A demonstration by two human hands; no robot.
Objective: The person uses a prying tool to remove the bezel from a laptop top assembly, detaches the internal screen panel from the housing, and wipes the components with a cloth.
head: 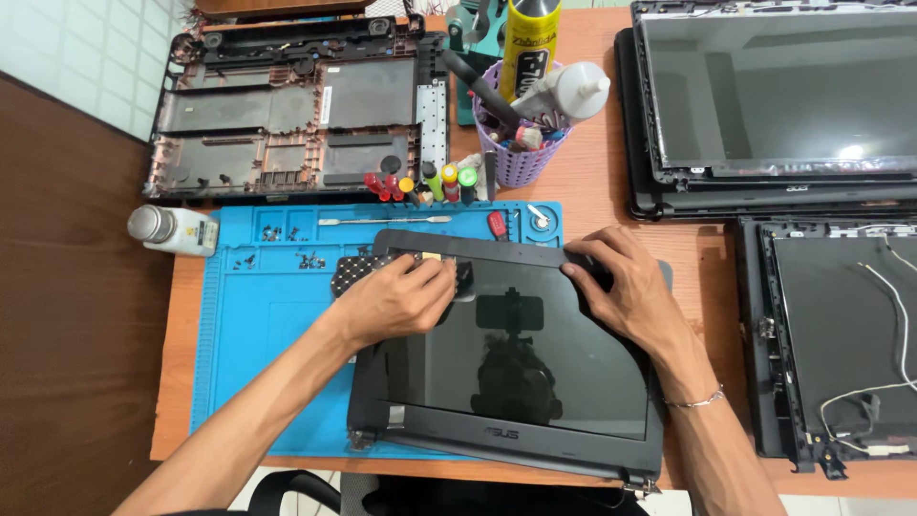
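A black laptop screen assembly [535, 382] lies glass-up and tilted on a blue repair mat [258, 315]. My left hand [401, 298] rests on its upper left corner, fingers curled at the bezel edge, next to a small black perforated part [351, 272]. My right hand [626, 287] grips the upper right corner of the bezel, thumb on the front. A thin bracelet sits on the right wrist.
A stripped laptop base shell [296, 115] lies at the back left. A purple tool cup [521, 143] with bottles stands behind the mat, beside several coloured screwdrivers [420, 182]. Stacked screen lids [774, 105] and an opened lid with cables [841, 334] fill the right. A small bottle [177, 229] lies left.
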